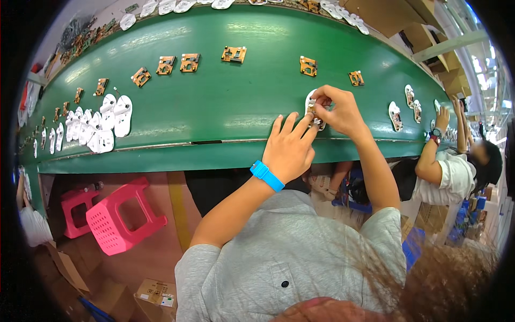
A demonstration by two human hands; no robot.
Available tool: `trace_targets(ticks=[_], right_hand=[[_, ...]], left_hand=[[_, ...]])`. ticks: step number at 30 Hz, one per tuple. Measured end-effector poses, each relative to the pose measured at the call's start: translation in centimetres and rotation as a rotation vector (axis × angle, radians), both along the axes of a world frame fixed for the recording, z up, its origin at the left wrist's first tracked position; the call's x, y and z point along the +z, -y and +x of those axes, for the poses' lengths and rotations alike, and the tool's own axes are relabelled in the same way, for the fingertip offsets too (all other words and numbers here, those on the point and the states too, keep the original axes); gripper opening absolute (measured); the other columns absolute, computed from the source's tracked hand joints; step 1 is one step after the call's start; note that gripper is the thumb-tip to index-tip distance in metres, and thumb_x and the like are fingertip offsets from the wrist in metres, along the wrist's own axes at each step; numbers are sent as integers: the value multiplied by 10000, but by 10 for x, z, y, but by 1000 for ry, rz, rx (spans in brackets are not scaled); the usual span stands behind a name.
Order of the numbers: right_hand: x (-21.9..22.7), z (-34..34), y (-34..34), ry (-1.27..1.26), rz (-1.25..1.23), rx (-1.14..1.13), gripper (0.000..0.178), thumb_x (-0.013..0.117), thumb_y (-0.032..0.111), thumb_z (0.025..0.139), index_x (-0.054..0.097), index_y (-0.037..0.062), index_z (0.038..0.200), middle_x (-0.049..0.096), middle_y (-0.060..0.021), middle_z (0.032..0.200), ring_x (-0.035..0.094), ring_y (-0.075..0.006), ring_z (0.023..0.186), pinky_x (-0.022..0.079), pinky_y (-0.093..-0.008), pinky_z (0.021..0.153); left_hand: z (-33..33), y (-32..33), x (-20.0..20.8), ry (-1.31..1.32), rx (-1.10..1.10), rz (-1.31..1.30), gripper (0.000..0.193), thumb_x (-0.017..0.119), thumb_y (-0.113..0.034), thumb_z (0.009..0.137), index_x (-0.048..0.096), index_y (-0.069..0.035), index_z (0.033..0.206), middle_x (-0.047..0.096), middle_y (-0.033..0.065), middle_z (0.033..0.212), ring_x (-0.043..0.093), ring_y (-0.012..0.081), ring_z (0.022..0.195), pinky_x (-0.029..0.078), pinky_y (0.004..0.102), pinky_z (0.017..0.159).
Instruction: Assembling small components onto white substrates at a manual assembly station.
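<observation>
Close to the near edge of the green work surface lies an elongated white plastic shell [308, 96] with electronic parts in it, partly covered by my hands. My left hand [289, 147] has its fingers stretched out and apart, the fingertips resting at the shell's near left side. Over the shell, my right hand [340, 110] is closed in a pinch. A brownish bit of circuit board [311, 109] shows under its fingertips; what exactly they pinch is too small and covered to tell.
Brown circuit boards [234, 54] lie in a spaced row beyond my hands. White shells [123, 115] cluster at the left; filled shells [395, 116] lie at the right. Another person [450, 172] works on the right. Pink stools [115, 225] stand below the left edge.
</observation>
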State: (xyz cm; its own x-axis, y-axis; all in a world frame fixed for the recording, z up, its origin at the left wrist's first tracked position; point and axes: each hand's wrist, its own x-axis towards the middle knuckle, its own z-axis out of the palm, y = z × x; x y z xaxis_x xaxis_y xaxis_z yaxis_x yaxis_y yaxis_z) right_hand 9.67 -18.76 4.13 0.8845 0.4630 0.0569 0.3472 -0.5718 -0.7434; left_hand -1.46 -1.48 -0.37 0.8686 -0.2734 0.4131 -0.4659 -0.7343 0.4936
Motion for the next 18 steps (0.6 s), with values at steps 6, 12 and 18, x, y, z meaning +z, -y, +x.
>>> trace_targets(ticks=[6, 12, 18], right_hand=[[7, 2, -10, 141, -210, 92, 200, 713, 6, 831, 649, -6, 1020, 682, -127, 826, 685, -254, 761, 552, -358, 724], [3, 0, -15, 341, -314, 167, 237, 691, 24, 813, 591, 12, 1027, 656, -170, 816, 659, -410, 810, 535, -490, 745], [12, 11, -20, 206, -376, 189, 226, 687, 11, 798, 601, 2, 1007, 663, -168, 789, 668, -375, 771, 532, -468, 713]], left_hand=[[0, -1, -1, -2, -9, -13, 447, 635, -159, 849, 680, -88, 1288, 596, 102, 1449, 527, 374, 1328, 395, 569, 1133], [-1, -3, -5, -8, -7, -12, 456, 635, -166, 849, 679, -98, 1298, 586, 101, 1459, 525, 371, 1335, 391, 565, 1141], [-1, -4, -4, -27, -31, -11, 469, 631, -176, 863, 674, -121, 1327, 574, 94, 1474, 504, 359, 1361, 384, 556, 1160]])
